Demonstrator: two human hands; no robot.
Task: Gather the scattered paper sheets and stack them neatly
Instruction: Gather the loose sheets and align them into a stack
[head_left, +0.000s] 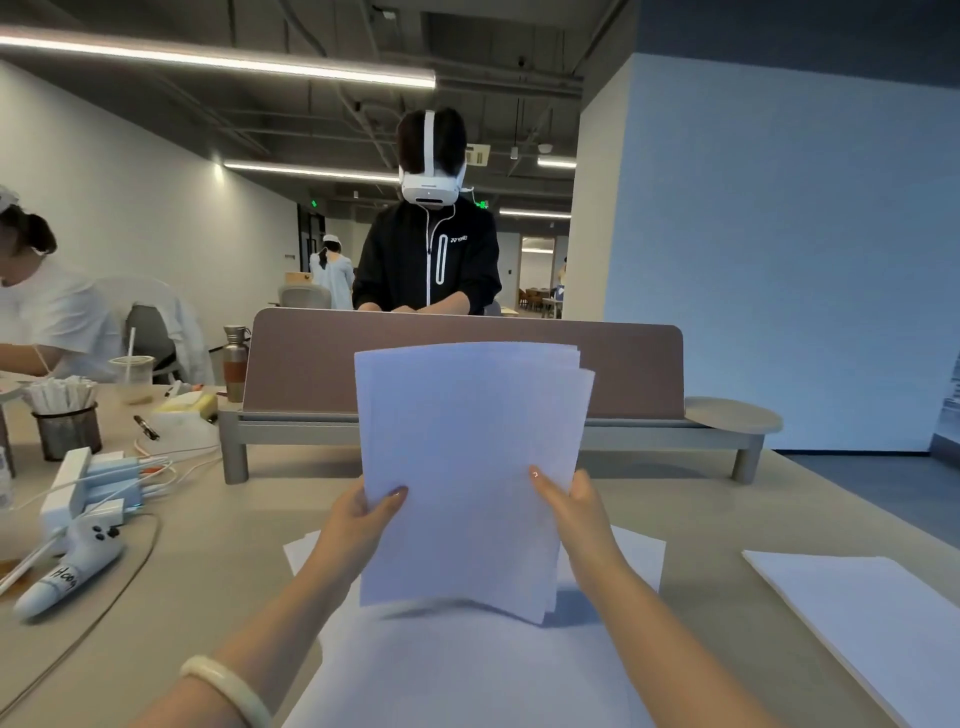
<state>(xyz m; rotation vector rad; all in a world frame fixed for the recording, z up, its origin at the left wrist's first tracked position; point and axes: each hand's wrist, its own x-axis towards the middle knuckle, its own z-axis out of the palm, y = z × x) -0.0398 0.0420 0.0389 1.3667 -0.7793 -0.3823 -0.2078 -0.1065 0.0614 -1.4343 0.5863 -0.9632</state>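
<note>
At the far left a white controller (67, 571) lies on the table (701, 499) near a mesh cup (66, 428). The left hand (358, 525), a pale bangle (228, 686) on its wrist, pinches the left edge of an upright sheaf (467, 467), thumb in front, and the right hand (576, 519) pinches the right edge likewise. The sheaf's top edges are uneven, and it is held over loose sheets (467, 670) lying flat mid-table; further right a separate stack (872, 613) lies flat.
</note>
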